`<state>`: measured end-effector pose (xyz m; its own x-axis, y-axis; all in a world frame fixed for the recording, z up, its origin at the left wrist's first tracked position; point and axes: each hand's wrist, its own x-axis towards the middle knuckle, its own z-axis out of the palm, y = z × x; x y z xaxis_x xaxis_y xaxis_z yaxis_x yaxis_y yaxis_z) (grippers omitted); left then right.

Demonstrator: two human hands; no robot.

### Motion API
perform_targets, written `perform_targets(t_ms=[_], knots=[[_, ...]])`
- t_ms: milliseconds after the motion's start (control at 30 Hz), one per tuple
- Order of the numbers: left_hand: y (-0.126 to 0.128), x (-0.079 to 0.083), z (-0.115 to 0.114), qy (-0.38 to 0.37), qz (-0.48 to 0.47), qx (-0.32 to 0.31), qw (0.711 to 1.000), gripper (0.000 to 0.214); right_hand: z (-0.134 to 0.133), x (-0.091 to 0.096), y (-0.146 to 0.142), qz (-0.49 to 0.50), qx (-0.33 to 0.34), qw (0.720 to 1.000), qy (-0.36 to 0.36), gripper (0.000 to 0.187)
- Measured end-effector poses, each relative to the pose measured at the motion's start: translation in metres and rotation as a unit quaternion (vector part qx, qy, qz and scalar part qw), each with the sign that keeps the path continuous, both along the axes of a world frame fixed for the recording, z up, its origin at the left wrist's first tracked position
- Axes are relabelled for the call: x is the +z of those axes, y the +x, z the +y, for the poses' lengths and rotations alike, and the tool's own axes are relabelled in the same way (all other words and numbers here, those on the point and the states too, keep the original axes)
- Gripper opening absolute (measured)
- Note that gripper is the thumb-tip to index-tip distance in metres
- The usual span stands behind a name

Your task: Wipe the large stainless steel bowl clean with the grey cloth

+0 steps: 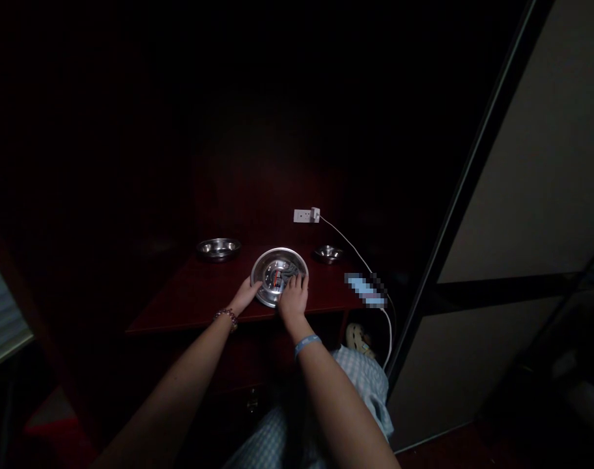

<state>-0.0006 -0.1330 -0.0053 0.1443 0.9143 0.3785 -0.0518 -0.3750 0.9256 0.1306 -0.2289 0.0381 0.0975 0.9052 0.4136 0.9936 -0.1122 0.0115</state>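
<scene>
on the red table (189,299): a steel bowl (218,248) left, a smaller bowl (328,253) right, a white charger (315,213) (cable (350,247) attached) behind.

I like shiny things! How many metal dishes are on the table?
3: a bigger bowl back left, a plate in the middle touched by the left hand and right hand, a small bowl to its right. Dark may hide more.

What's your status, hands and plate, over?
Left hand at left rim of steel plate. Right hand reaching inside, on small items. Two steel bowls behind, clear.
</scene>
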Motion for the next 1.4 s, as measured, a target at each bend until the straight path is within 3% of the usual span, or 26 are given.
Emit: perform_targets(t_ms=[67,167,267,433,633,833,1000,1133,1400], knots=[[0.001,0.001,-0.001,-0.004,-0.008,-0.007,1.000,0.032,0.010,-0.001,0.009,-0.002,0.027,1.000,0.015,0.053],[0.003,0.001,0.000,-0.016,-0.008,-0.023,1.000,0.032,0.029,0.007,0.022,-0.031,0.126,0.990,0.049,0.054],[0.004,0.001,0.002,-0.007,-0.005,-0.035,0.999,0.031,0.043,0.014,0.027,-0.040,0.207,0.977,0.034,0.053],[-0.001,0.008,-0.006,-0.025,0.006,-0.016,1.000,0.032,0.041,0.014,0.022,0.000,0.259,0.966,-0.010,0.052],[0.000,0.009,-0.010,0.001,0.021,-0.002,1.000,0.033,0.036,0.029,0.051,-0.134,0.340,0.931,0.002,0.058],[0.005,0.002,-0.002,0.021,0.021,-0.005,1.000,0.035,0.031,0.026,0.057,-0.192,0.297,0.933,0.062,0.052],[0.000,0.007,-0.008,0.010,0.053,-0.003,0.999,0.037,0.020,0.019,0.046,-0.146,0.242,0.957,0.061,0.045],[-0.003,0.005,-0.009,-0.027,0.061,0.010,0.998,0.036,0.011,0.024,0.043,-0.118,0.229,0.966,0.013,0.035],[-0.005,0.002,-0.008,-0.006,0.067,0.018,0.998,0.035,0.000,0.032,0.037,-0.128,0.196,0.969,-0.081,0.030]])
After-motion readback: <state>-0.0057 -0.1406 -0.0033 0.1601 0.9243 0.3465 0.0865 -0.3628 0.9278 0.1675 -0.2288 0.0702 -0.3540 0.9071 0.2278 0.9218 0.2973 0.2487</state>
